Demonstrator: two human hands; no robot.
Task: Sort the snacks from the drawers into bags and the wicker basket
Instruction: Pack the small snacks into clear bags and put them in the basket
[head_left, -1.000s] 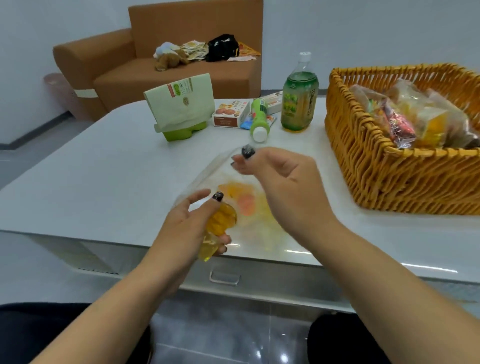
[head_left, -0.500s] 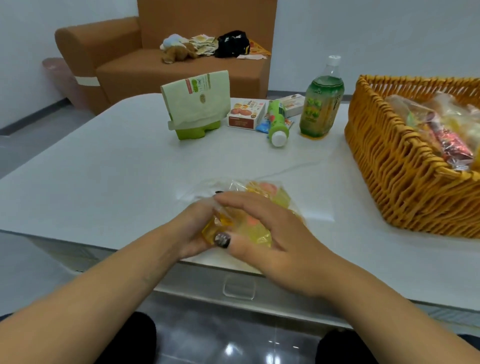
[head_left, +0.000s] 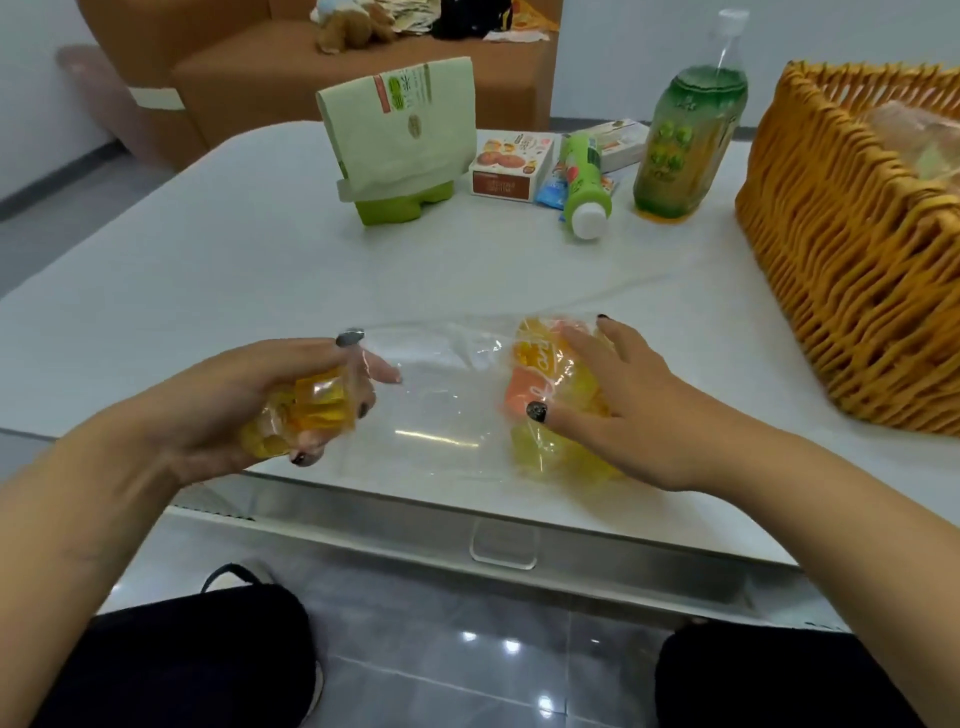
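The left hand (head_left: 260, 400) curls its fingers (head_left: 358, 371) around a few small yellow jelly cups (head_left: 301, 415). Just right of them, a clear plastic bag (head_left: 441, 395) lies on the white desk (head_left: 208, 280). The right hand (head_left: 628, 410) spreads flat on the bag's orange and yellow jelly cups (head_left: 540, 384); their white script looks unreadable. Farther right stands the woven wicker basket (head_left: 841, 270).

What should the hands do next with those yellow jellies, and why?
Probably slide the jellies in the left hand into the clear bag. That hand is closed on them beside the bag's left end, while the right hand presses down the bag's filled end, where more yellow and orange jellies already sit.
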